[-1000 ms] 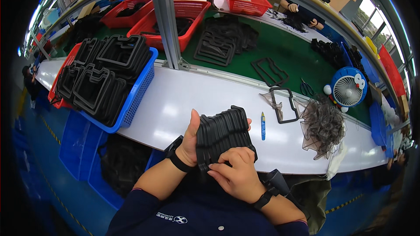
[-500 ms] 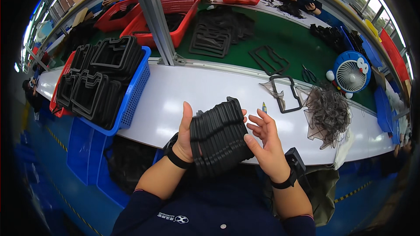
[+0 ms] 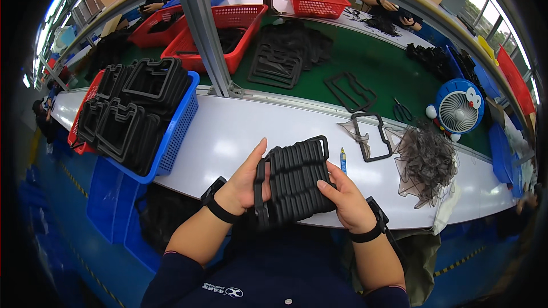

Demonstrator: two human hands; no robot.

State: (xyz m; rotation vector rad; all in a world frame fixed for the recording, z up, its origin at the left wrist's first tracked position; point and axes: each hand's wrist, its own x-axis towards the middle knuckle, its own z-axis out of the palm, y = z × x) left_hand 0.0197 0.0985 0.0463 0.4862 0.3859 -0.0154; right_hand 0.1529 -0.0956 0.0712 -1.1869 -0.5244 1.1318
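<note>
A stack of black plastic frames (image 3: 301,179) is held up between my two hands, above the near edge of the white table. My left hand (image 3: 242,185) grips the left end, its thumb pointing up and its fingers partly hidden behind the frames. One frame (image 3: 261,191) at that end stands slightly apart from the others. My right hand (image 3: 347,201) is closed on the right end, thumb on the near face and fingers behind. Beyond my right hand lie a blue pen-like tool (image 3: 343,159) and a single black frame (image 3: 365,149) with sheer mesh attached.
At left, a blue basket (image 3: 181,131) holds piled black frames. A bunch of dark mesh (image 3: 428,162) lies at right, near a blue fan (image 3: 458,108) and scissors (image 3: 402,109). Red baskets (image 3: 242,57) and more frames (image 3: 275,65) sit across the metal rail. A co-worker's hands (image 3: 394,8) show far off.
My right hand has come from open beside the stack to closed on its right end. The stack has turned and shifted slightly right, and a frame at its left end now stands apart.
</note>
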